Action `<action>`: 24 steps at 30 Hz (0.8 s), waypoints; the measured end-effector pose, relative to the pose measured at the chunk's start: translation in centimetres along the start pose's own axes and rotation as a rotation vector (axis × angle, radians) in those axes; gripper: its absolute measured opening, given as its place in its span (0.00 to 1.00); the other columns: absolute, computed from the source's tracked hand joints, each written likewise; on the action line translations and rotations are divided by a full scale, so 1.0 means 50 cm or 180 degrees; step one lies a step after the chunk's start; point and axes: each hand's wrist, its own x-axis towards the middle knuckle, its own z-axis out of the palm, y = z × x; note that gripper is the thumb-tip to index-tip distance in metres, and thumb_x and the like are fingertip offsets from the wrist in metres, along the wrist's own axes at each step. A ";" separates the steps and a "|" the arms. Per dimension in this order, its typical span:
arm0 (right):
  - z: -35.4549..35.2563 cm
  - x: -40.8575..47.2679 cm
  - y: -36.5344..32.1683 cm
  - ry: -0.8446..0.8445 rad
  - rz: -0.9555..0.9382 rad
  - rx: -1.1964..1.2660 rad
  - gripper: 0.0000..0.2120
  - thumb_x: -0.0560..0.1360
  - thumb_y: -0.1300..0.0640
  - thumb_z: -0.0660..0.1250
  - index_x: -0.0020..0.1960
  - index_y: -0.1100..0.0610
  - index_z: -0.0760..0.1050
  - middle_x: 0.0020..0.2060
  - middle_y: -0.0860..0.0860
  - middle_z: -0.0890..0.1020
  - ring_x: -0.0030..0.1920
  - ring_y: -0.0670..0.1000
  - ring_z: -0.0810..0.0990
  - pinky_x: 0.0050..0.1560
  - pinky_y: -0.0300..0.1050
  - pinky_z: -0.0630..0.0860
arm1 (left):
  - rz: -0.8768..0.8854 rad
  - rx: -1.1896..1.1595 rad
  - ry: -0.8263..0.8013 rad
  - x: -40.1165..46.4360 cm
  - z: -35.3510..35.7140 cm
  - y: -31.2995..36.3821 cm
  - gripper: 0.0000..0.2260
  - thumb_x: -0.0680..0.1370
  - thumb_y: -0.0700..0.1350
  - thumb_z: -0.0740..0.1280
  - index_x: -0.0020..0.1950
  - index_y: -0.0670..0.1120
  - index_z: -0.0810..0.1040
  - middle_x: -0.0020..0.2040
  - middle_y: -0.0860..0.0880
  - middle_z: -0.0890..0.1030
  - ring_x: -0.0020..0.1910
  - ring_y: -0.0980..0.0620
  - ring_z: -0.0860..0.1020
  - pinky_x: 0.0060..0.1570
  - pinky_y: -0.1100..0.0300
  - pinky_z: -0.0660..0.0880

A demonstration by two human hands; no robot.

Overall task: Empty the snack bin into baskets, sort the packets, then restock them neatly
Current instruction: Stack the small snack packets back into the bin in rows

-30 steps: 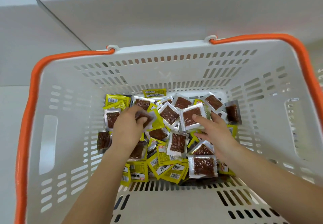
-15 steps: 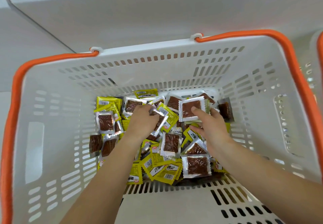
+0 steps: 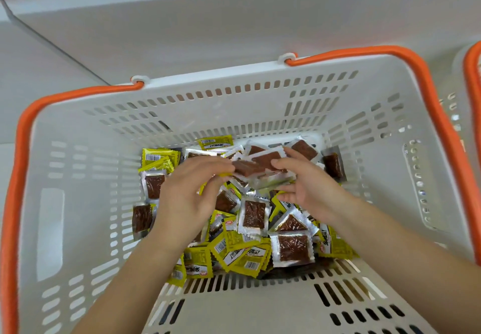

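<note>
Inside the white basket [image 3: 78, 229], the left hand [image 3: 187, 198] and right hand [image 3: 309, 190] together pinch a few clear packets [image 3: 260, 167] above the pile, probably to separate them from the yellow packets [image 3: 234, 255]. Both kinds lie mixed on the basket floor. A second basket [image 3: 472, 78] stands at the right.

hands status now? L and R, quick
Left hand: pinching a clear brown packet above the pile.
Right hand: gripping a stack of clear packets from the other side.
</note>
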 end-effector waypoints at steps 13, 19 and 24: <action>0.001 -0.004 0.003 -0.0422 -0.0262 -0.0764 0.22 0.74 0.52 0.71 0.66 0.51 0.71 0.56 0.50 0.80 0.49 0.49 0.81 0.35 0.41 0.76 | 0.1142 0.0652 -0.0522 -0.026 0.003 -0.036 0.11 0.75 0.35 0.65 0.54 0.44 0.83 0.56 0.51 0.82 0.56 0.54 0.77 0.65 0.63 0.69; -0.005 0.010 0.017 0.0428 -0.0272 -0.0277 0.36 0.77 0.54 0.67 0.78 0.53 0.51 0.65 0.44 0.70 0.57 0.46 0.73 0.44 0.46 0.80 | -0.2013 -0.1271 0.0708 0.004 -0.005 0.025 0.12 0.78 0.37 0.64 0.52 0.55 0.76 0.46 0.56 0.80 0.44 0.60 0.79 0.40 0.69 0.74; 0.014 0.012 0.038 0.0437 -0.0438 -0.0153 0.35 0.77 0.53 0.65 0.78 0.52 0.51 0.75 0.48 0.59 0.70 0.52 0.67 0.37 0.44 0.80 | -0.3353 -0.2609 0.0565 0.022 0.043 0.068 0.03 0.78 0.43 0.67 0.48 0.48 0.81 0.43 0.50 0.82 0.38 0.57 0.80 0.41 0.56 0.78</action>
